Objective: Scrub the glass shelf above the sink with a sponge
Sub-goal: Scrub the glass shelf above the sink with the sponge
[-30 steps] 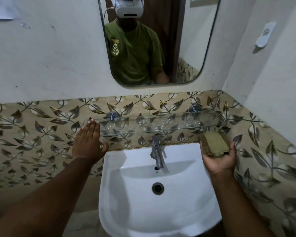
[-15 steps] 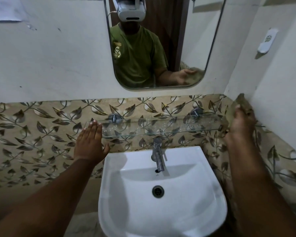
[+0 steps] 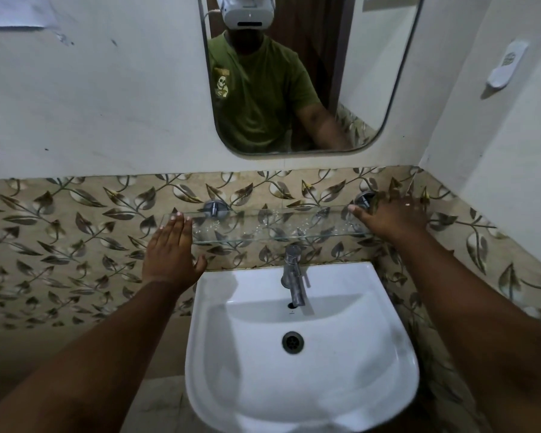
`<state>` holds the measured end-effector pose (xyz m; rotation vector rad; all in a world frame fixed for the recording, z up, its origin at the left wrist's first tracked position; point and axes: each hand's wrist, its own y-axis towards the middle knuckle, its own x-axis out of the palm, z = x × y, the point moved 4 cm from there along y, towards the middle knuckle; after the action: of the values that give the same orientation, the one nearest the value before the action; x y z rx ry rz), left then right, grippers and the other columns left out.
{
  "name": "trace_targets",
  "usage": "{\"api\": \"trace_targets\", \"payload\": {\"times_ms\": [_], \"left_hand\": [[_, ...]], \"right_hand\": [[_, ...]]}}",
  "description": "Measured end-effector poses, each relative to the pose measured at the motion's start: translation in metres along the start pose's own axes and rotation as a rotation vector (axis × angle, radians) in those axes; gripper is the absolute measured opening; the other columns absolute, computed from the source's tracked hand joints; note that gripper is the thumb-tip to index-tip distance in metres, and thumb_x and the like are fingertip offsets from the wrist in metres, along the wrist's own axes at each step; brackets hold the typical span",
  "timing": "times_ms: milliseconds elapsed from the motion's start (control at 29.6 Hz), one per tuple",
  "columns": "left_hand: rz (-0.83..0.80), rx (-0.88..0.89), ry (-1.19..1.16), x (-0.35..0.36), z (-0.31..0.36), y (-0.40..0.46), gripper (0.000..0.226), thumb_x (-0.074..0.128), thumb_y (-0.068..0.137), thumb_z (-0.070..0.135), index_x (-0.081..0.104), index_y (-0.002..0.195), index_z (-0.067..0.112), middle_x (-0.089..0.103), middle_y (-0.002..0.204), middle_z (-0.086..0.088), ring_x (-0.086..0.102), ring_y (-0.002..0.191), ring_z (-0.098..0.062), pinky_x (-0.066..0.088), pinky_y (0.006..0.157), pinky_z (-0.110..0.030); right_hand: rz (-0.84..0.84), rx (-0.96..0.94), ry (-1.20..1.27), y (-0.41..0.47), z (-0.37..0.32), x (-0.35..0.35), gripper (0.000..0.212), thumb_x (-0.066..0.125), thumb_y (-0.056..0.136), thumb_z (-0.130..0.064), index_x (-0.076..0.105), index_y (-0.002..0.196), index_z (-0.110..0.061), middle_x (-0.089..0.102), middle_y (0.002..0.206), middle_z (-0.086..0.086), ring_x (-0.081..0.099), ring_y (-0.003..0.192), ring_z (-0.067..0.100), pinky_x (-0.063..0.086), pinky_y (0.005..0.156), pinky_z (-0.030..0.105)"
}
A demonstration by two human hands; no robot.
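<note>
The clear glass shelf runs along the leaf-patterned tiles above the white sink, and water droplets lie on it. My left hand lies flat and empty against the shelf's left end, fingers together and fingertips over the glass edge. At the shelf's right end, my right hand presses palm down on the glass with its fingers spread. The green-brown sponge is hidden under that palm.
A chrome tap stands just below the middle of the shelf. Two chrome mounts fix the shelf to the wall. A mirror hangs above. The right wall, close to the shelf's end, carries a white holder.
My right hand rose with the sponge from beside the sink, turned over, and came down onto the shelf's right end. My left hand stayed at the left end.
</note>
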<state>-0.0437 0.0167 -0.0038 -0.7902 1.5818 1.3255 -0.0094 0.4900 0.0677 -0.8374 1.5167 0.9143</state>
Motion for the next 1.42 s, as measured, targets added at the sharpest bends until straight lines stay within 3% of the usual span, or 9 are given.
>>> {"api": "trace_targets", "payload": {"times_ms": [67, 169, 472, 573, 911, 1181, 1282, 1417], "left_hand": [[0.003, 0.005, -0.012, 0.001, 0.000, 0.001, 0.091, 0.067, 0.081, 0.044, 0.030, 0.154, 0.004, 0.031, 0.162, -0.020, 0.026, 0.152, -0.031, 0.022, 0.121, -0.048], [0.011, 0.004, -0.011, 0.002, 0.000, 0.002, 0.090, 0.065, 0.081, 0.045, 0.030, 0.154, 0.004, 0.032, 0.162, -0.020, 0.027, 0.151, -0.030, 0.022, 0.121, -0.048], [-0.028, -0.018, 0.017, 0.003, 0.001, 0.000, 0.092, 0.059, 0.085, 0.051, 0.024, 0.156, 0.006, 0.025, 0.165, -0.017, 0.020, 0.154, -0.027, 0.017, 0.124, -0.045], [-0.041, -0.020, 0.019, 0.002, 0.002, -0.001, 0.092, 0.057, 0.085, 0.051, 0.023, 0.157, 0.006, 0.023, 0.166, -0.017, 0.018, 0.155, -0.027, 0.016, 0.126, -0.045], [-0.068, -0.011, 0.053, -0.004, 0.005, 0.000, 0.092, 0.049, 0.086, 0.058, 0.019, 0.158, 0.009, 0.020, 0.168, -0.013, 0.014, 0.156, -0.024, 0.013, 0.126, -0.042], [-0.090, 0.004, 0.054, -0.008, 0.000, -0.001, 0.091, 0.051, 0.086, 0.055, 0.019, 0.159, 0.010, 0.021, 0.168, -0.013, 0.017, 0.155, -0.023, 0.013, 0.126, -0.041], [-0.094, 0.015, 0.064, -0.007, -0.004, -0.003, 0.091, 0.053, 0.087, 0.054, 0.018, 0.158, 0.009, 0.023, 0.167, -0.014, 0.020, 0.155, -0.025, 0.016, 0.125, -0.042], [-0.092, 0.013, 0.083, -0.007, -0.004, -0.002, 0.091, 0.051, 0.089, 0.055, 0.015, 0.159, 0.011, 0.020, 0.168, -0.012, 0.016, 0.156, -0.024, 0.014, 0.125, -0.041]], "right_hand": [[-0.020, 0.003, -0.006, -0.001, -0.004, 0.010, 0.133, 0.003, 0.063, -0.106, 0.026, 0.159, -0.018, 0.032, 0.164, 0.018, 0.032, 0.149, 0.039, 0.022, 0.121, 0.058], [0.005, 0.027, 0.000, -0.004, -0.014, 0.024, 0.134, 0.002, 0.062, -0.106, 0.019, 0.161, -0.017, 0.029, 0.165, 0.020, 0.029, 0.150, 0.040, 0.020, 0.122, 0.060], [0.070, -0.061, 0.006, -0.028, -0.052, 0.034, 0.126, -0.003, 0.066, -0.103, 0.030, 0.159, -0.024, 0.023, 0.167, 0.018, 0.023, 0.152, 0.041, 0.013, 0.123, 0.060], [0.089, -0.096, 0.000, -0.041, -0.084, 0.037, 0.128, -0.006, 0.066, -0.103, 0.025, 0.161, -0.023, 0.024, 0.167, 0.018, 0.020, 0.154, 0.040, 0.007, 0.122, 0.058], [0.060, -0.285, 0.069, -0.082, -0.199, 0.045, 0.129, -0.006, 0.067, -0.102, 0.024, 0.162, -0.021, 0.023, 0.167, 0.021, 0.019, 0.153, 0.045, 0.014, 0.122, 0.059], [-0.008, -0.546, 0.062, -0.113, -0.301, 0.048, 0.113, 0.000, 0.074, -0.094, 0.024, 0.162, -0.027, 0.022, 0.169, 0.016, 0.016, 0.154, 0.043, 0.008, 0.124, 0.058], [0.048, -0.669, -0.001, -0.112, -0.281, 0.048, 0.104, 0.006, 0.079, -0.094, 0.029, 0.159, -0.031, 0.031, 0.167, 0.006, 0.024, 0.152, 0.041, 0.011, 0.122, 0.061], [0.049, -0.592, -0.047, -0.085, -0.203, 0.046, 0.106, -0.003, 0.078, -0.096, 0.018, 0.161, -0.034, 0.023, 0.169, 0.002, 0.018, 0.152, 0.045, 0.013, 0.121, 0.065]]}}
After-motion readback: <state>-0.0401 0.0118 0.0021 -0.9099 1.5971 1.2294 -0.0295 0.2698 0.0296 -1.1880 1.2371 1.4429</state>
